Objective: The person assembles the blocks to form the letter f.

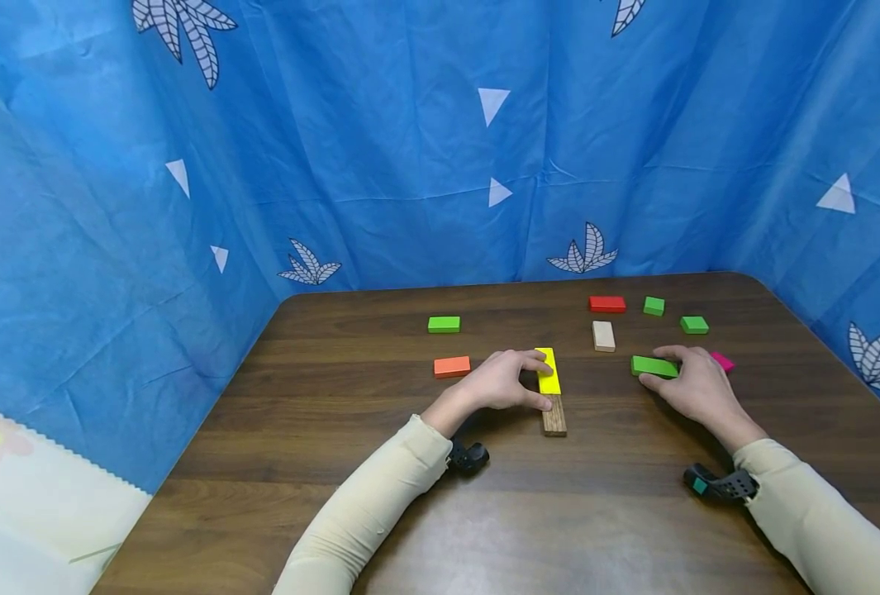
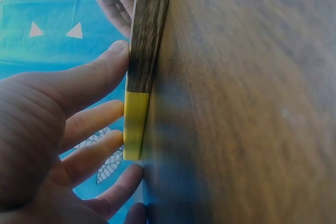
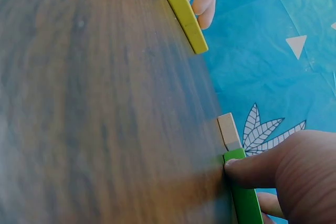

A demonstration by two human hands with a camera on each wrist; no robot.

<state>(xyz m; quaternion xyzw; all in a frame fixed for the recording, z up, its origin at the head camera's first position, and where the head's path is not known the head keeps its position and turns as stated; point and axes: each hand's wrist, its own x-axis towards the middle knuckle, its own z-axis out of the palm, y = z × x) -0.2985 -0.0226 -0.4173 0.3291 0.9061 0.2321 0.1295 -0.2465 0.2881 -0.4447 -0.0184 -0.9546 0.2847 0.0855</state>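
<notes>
A yellow block (image 1: 550, 385) and a dark brown wood-grain block (image 1: 554, 420) lie end to end at mid-table. My left hand (image 1: 501, 380) touches them from above. In the left wrist view its thumb meets the brown block (image 2: 145, 45), while fairly straight fingers reach the yellow block (image 2: 135, 124). Further right, my right hand (image 1: 696, 388) pinches a long green block (image 1: 649, 365) between thumb and fingers. The right wrist view shows that thumb on the green block's (image 3: 247, 198) near end. Partly hidden behind the right hand is a pink block (image 1: 723, 361).
Beyond the hands lie a pale wooden block (image 1: 603, 336), a red block (image 1: 606, 304) and two small green blocks, one at the back (image 1: 654, 306) and one further right (image 1: 694, 325). An orange block (image 1: 451, 367) and another green block (image 1: 444, 324) lie left. A blue curtain (image 1: 410, 149) borders the table.
</notes>
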